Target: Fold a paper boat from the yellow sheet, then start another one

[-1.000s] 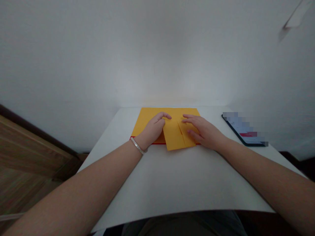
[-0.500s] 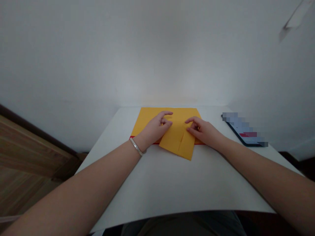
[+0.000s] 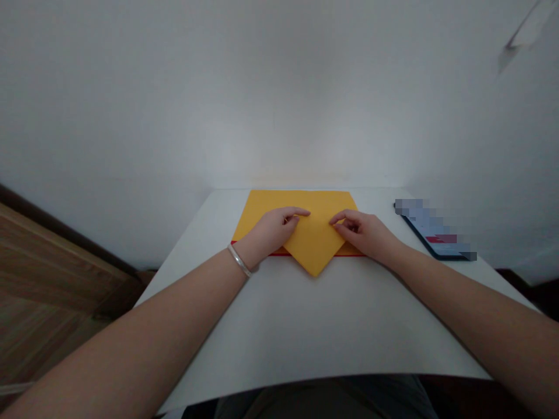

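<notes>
A small folded piece of yellow paper lies diamond-like, one corner pointing at me, over a larger yellow sheet with a red front border. My left hand grips the folded paper's left side, its index finger stretched across the top and the thumb near the edge. At the paper's right side, my right hand is closed, thumb and index fingertips together on the edge. The remaining fingers of both hands curl under and are partly hidden. A silver bangle circles my left wrist.
Both sheets rest on a white table pushed against a pale wall. To the right lies a phone with its screen partly blurred out. Wooden furniture stands left of the table, below its top.
The folded paper has turned, so a corner rather than a slanted edge now points toward me, and its slit with a loose flap no longer shows. Both hands have shifted slightly.
</notes>
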Demonstrator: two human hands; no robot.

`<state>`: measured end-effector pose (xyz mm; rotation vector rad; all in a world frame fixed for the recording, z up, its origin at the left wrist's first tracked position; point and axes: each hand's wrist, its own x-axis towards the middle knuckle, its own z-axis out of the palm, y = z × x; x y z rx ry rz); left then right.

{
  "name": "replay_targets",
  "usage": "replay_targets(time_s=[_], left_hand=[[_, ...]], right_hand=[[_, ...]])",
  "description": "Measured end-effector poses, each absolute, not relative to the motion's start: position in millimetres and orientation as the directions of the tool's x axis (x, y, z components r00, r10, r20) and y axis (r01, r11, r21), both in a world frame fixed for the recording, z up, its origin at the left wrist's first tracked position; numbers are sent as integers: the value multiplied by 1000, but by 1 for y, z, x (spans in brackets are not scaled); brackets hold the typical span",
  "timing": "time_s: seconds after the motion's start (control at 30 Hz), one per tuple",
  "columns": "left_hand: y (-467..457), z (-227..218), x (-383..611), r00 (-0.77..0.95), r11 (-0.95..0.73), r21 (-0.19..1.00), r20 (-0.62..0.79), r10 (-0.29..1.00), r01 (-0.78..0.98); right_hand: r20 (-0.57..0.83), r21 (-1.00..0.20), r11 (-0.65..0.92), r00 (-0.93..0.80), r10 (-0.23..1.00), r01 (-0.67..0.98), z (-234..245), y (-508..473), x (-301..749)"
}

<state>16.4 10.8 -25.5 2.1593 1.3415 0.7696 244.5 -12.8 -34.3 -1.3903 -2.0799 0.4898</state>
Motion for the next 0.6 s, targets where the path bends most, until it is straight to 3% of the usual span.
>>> replay_targets(time_s=[0.17,0.37,0.47,0.6], left_hand=[[11,-21,17,220,-309,732,219,951,607],[11,-21,17,210,-279,729,187,960,625],[10,-21,18,247,-311,692,195,949,652],[8,-23,18,329,-409,579,245,912,705]], right_hand=[[402,-499,621,-474,784,604,-35,-11,250],[571,-180,786,-588,573,591,-34,-12,254],[551,-61,817,-663,507,574,-33,-13,251],[494,4,840,-732,470,542,-32,-13,248]])
